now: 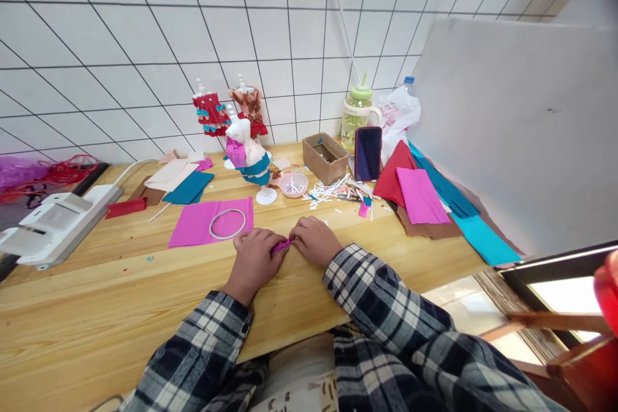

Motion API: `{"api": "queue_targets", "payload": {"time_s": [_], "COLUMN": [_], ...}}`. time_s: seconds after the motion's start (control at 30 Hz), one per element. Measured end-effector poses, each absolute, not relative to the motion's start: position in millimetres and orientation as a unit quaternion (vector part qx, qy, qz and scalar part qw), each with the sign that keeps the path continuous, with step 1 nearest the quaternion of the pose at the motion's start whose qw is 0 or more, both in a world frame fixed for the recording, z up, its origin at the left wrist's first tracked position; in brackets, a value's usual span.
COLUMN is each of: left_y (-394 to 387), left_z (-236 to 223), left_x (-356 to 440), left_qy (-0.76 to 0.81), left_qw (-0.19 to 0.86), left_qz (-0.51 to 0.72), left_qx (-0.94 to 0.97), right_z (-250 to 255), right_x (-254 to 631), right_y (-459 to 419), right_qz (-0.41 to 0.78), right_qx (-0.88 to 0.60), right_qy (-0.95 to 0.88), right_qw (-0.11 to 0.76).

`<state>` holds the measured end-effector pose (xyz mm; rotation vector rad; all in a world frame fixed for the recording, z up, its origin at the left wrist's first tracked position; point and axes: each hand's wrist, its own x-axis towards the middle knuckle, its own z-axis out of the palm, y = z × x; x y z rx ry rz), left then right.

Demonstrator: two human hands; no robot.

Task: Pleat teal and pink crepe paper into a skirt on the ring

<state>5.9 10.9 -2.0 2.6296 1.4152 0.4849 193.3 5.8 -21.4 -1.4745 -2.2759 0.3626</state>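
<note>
My left hand (254,259) and my right hand (315,240) rest together on the wooden table (120,296), fingers curled. Between their fingertips they pinch a small pink paper strip (281,245), each hand at one end. Just beyond my left hand lies a pink paper sheet (205,222) with a white ring (227,224) on it. Behind that stands a small paper-dressed figure (248,154) on a white stand.
Two more paper figures (212,112) stand by the tiled wall. A pink bowl (293,184), cardboard box (326,158), phone (367,153), green-lidded bottle (357,109), paper scraps (333,192) and coloured sheets (425,196) lie to the right. A white device (58,222) sits left.
</note>
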Motion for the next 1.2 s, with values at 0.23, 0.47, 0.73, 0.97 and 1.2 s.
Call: {"api": "queue_targets", "payload": {"time_s": [0.23, 0.47, 0.73, 0.97, 1.2], "left_y": [9.4, 11.5, 12.8, 10.7, 7.2], "left_z": [-0.6, -2.6, -4.7, -1.0, 2.3], "left_x": [6.8, 5.9, 4.1, 2.5, 5.0], "left_qy": [0.457, 0.454, 0.455, 0.462, 0.485], "left_qw": [0.037, 0.048, 0.070, 0.044, 0.025], "left_qz": [0.158, 0.156, 0.157, 0.170, 0.176], "left_qx": [0.875, 0.876, 0.874, 0.869, 0.856], "right_z": [-17.3, -15.1, -19.9, -14.8, -14.2], "right_x": [195.6, 188.9, 189.9, 189.3, 186.2], "right_y": [4.9, 1.3, 5.2, 5.1, 4.7], "right_qz": [0.146, 0.157, 0.140, 0.125, 0.108], "right_qx": [-0.542, -0.518, -0.519, -0.523, -0.526], "right_qy": [-0.795, -0.808, -0.817, -0.822, -0.826], "right_qw": [0.227, 0.234, 0.208, 0.185, 0.171]}}
